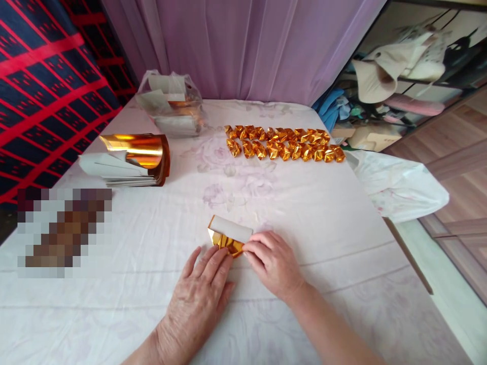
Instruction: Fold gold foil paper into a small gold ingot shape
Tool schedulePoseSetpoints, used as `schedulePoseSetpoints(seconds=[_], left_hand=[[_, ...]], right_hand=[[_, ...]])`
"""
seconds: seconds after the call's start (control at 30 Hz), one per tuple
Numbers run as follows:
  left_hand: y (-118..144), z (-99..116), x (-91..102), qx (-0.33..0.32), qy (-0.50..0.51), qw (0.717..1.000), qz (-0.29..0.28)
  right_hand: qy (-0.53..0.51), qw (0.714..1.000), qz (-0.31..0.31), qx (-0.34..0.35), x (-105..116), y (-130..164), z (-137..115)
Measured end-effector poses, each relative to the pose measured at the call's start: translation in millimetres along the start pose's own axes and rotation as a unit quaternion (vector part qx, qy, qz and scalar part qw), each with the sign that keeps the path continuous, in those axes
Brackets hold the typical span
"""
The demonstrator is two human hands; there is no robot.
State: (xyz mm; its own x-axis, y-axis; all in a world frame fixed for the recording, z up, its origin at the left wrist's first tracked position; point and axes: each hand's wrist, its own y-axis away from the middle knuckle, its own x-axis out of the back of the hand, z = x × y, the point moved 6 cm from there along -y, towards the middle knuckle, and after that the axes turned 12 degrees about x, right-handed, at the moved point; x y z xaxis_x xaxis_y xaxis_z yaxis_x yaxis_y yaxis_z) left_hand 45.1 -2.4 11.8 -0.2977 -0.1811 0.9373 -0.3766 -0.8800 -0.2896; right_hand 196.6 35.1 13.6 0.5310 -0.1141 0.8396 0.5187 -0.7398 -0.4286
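We see the left hand (200, 296) lying palm down, fingers (213, 261) stretched forward and slightly spread. Just right of it, the right hand (274, 263) angles leftward, fingers curled, tips pressed down; both forearms enter from the near edge.

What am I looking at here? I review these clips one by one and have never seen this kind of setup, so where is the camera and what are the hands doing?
There is no machine: a person works with bare hands, and the single camera sits on their head, looking forward and down. The left hand lies flat with its fingertips on a partly folded gold paper, whose white back shows. The right hand pinches the paper's right edge. All this rests on a table with a white flowered cloth. Further back lie two rows of finished gold folded pieces. To the left sits a stack of gold sheets, the top ones curling up, and behind it a clear plastic bag with more paper.
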Motion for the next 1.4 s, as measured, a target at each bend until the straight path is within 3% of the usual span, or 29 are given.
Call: schedulePoseSetpoints(seconds=[0.67,1.4], left_hand=[[-0.9,-0.1,1.9,0.010,0.016,1.000,-0.021],[-1.7,-0.1,0.1,0.019,0.019,0.999,-0.021]], right_hand=[[0.003,0.998,-0.010,-0.062,-4.2,-1.5,4.9],[-0.031,0.998,-0.005,-0.053,0.0,-2.2,11.3]])
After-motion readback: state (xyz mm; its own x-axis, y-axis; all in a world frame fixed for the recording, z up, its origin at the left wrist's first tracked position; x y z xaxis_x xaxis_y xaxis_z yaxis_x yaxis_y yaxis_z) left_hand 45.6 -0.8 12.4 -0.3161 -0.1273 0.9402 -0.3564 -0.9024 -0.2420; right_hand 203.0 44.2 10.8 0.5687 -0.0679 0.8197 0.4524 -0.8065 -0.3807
